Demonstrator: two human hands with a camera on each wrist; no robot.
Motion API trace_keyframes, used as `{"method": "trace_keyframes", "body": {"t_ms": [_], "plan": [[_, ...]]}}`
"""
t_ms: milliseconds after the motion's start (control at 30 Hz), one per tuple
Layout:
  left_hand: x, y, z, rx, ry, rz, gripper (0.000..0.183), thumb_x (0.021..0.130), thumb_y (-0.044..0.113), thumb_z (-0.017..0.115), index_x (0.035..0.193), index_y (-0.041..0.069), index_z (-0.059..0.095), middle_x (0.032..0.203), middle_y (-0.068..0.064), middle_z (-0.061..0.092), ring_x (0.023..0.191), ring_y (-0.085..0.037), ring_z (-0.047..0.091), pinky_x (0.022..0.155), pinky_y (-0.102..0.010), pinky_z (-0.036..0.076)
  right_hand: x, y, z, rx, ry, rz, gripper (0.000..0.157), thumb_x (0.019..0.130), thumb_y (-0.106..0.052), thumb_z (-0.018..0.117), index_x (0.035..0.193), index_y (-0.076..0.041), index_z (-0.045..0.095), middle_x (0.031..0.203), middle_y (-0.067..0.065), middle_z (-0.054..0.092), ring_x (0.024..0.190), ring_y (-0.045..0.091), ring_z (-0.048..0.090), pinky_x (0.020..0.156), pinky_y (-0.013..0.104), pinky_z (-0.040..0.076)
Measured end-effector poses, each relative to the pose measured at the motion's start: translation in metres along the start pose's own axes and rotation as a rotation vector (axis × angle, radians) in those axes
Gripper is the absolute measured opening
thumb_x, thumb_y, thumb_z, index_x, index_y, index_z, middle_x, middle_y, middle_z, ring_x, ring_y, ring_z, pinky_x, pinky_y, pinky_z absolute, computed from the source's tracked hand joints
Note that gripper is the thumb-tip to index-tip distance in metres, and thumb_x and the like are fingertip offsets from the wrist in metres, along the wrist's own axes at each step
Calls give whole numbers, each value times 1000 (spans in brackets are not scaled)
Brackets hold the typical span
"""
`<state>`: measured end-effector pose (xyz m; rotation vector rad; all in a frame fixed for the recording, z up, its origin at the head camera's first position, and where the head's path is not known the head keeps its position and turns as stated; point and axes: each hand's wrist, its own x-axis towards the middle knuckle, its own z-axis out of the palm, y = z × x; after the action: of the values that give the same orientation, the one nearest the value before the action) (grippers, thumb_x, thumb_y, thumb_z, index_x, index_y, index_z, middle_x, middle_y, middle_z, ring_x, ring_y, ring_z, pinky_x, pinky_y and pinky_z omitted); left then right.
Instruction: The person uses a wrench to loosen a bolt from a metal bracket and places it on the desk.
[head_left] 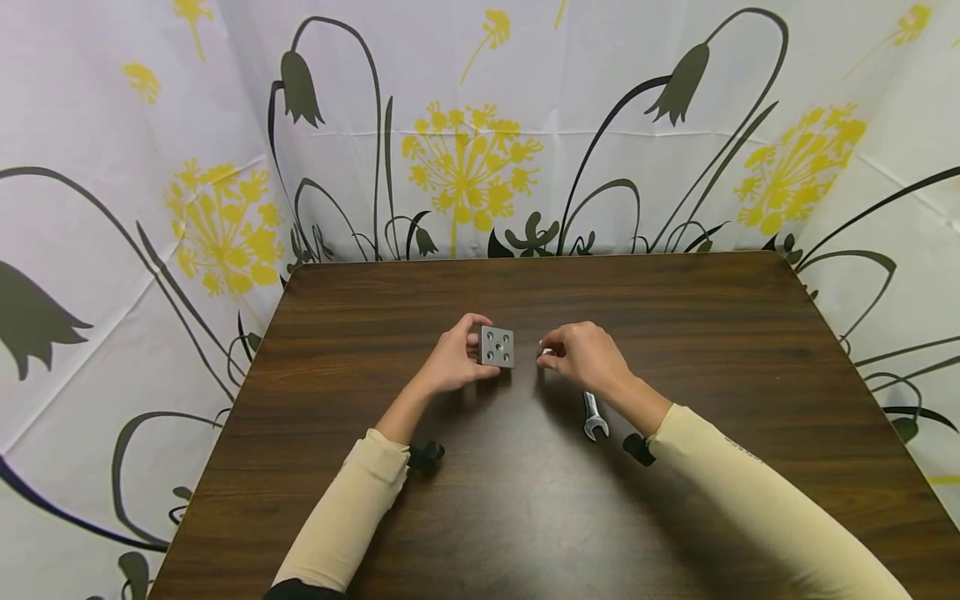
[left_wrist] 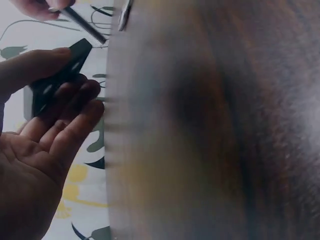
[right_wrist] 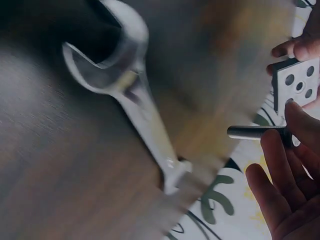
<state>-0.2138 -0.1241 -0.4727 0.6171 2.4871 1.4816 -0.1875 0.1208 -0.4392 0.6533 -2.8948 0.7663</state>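
My left hand point(head_left: 452, 358) holds a square grey metal plate point(head_left: 497, 358) by its edges, thumb below and fingers above, its face with several round holes turned toward the head camera. To the right, my right hand point(head_left: 588, 354) pinches a metal bolt point(right_wrist: 247, 132) between thumb and fingers. The bolt's threaded shank shows in the left wrist view, apart from the plate. Below the right hand, an open-end wrench point(head_left: 595, 421) lies on the table; its far end is hidden in the head view. In the right wrist view, the wrench point(right_wrist: 147, 117) appears large and close.
The dark wood-grain table point(head_left: 360, 317) runs under both hands. Behind it and at both sides hangs a white curtain point(head_left: 600, 50) with yellow and grey-green flowers. Black wrist cameras point(head_left: 426, 457) sit at both cuffs.
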Motion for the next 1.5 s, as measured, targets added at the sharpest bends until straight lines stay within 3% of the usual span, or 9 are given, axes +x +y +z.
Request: {"method": "trace_keyframes", "body": {"t_ms": [133, 267, 367, 467, 667, 800, 933, 1167, 1500], "plan": [[-2, -3, 3, 64, -23, -26, 73, 72, -1, 85, 131, 2, 42, 100, -12, 73, 88, -20, 71, 80, -35, 56, -5, 7, 10, -32, -18, -3, 15, 81, -24, 82, 93, -15, 77, 74, -7, 66, 67, 9, 59, 62, 36, 52], [-4, -9, 6, 65, -41, -65, 74, 72, -1, 84, 133, -1, 41, 102, -12, 72, 86, -18, 71, 75, -32, 56, -11, 10, 17, -66, -19, -41, 13, 79, -24, 83, 86, -17, 75, 68, -9, 63, 65, 10, 58, 76, 44, 54], [-5, -12, 9, 76, -45, -78, 73, 71, 0, 85, 132, 0, 43, 101, -11, 72, 84, -17, 70, 75, -31, 56, -15, 12, 22, -79, -27, -52, 13, 77, -25, 84, 82, -19, 74, 64, -11, 59, 62, 9, 56, 73, 43, 54], [-5, -14, 12, 120, -44, -74, 71, 70, 3, 87, 128, 4, 46, 100, -8, 73, 82, -13, 70, 75, -30, 55, -19, 14, 27, -76, -46, -45, 14, 77, -26, 84, 83, -19, 74, 66, -12, 59, 62, 8, 55, 59, 38, 51], [-6, -11, 14, 301, -32, -71, 69, 68, 16, 90, 125, 6, 53, 94, -3, 69, 73, -11, 63, 68, -30, 52, -24, 15, 34, -80, -79, -60, 18, 80, -25, 83, 93, -15, 77, 81, -6, 70, 73, 12, 64, 66, 39, 55], [-8, -8, 14, 465, -20, -71, 68, 66, 26, 92, 123, 8, 60, 101, -6, 63, 89, -22, 57, 80, -38, 49, -27, 15, 35, -94, -100, -66, 16, 82, -23, 81, 95, -14, 77, 86, -4, 72, 78, 13, 66, 68, 39, 56], [-11, -6, 16, 565, -16, -101, 68, 63, 31, 92, 121, 10, 64, 110, -9, 55, 102, -26, 49, 88, -41, 46, -29, 17, 37, -114, -115, -63, 13, 83, -22, 80, 94, -18, 77, 87, -6, 71, 79, 13, 66, 69, 39, 55], [-14, -4, 18, 568, -25, -169, 67, 65, 32, 93, 122, 12, 64, 114, -8, 48, 104, -26, 45, 87, -42, 47, -32, 19, 39, -138, -121, -59, 11, 84, -24, 79, 94, -23, 77, 85, -10, 70, 78, 10, 65, 68, 38, 55], [-15, -5, 16, 544, -52, -175, 72, 65, 33, 93, 126, 12, 60, 116, -9, 48, 106, -28, 46, 88, -44, 46, -27, 17, 26, -127, -198, -45, 32, 86, -27, 77, 116, -16, 72, 77, -12, 69, 71, 9, 64, 60, 37, 53]]}}
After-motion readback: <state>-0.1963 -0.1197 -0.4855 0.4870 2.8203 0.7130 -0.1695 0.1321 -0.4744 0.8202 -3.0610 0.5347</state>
